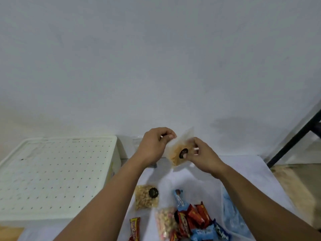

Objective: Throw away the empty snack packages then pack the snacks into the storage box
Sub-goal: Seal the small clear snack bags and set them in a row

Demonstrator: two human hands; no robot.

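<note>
Both my hands hold up a clear snack pouch with orange crumbs and a round black label. My left hand pinches its upper left edge; my right hand grips its right side. Below, on the white cloth, lie a clear bag of pale nuts, a bag of pink and white puffs, several red and blue wrapped bars and one red-yellow bar. The white storage box with its dotted lid on stands to the left.
A translucent blue plastic bag lies under my right forearm. A black metal leg slants at the far right over a wooden floor. A plain wall rises right behind the cloth.
</note>
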